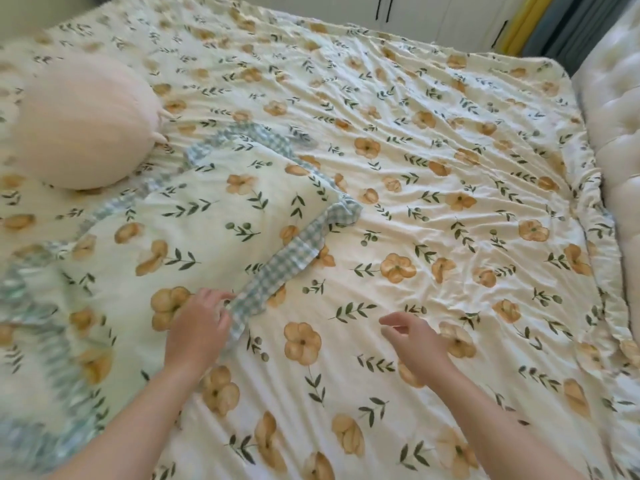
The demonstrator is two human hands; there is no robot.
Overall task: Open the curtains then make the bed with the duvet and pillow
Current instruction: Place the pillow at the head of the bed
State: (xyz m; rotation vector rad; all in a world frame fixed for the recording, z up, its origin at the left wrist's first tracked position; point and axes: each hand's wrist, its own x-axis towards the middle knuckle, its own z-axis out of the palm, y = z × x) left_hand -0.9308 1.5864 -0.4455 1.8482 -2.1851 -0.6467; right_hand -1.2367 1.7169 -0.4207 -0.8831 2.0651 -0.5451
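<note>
A floral pillow (207, 216) with a blue-checked frill lies on the left half of the bed, on top of the cream flowered bed cover (433, 174), which is spread out and wrinkled. My left hand (199, 327) rests on the pillow's near edge, fingers at the checked frill (277, 271); whether it grips the frill I cannot tell. Just above the cover to the right hovers my right hand (412, 336), fingers apart and holding nothing. No curtains are in view.
A round pink cushion (79, 126) sits at the far left behind the pillow. A tufted cream headboard (616, 109) runs along the right side. White wardrobe doors (415, 12) stand beyond the far edge of the bed.
</note>
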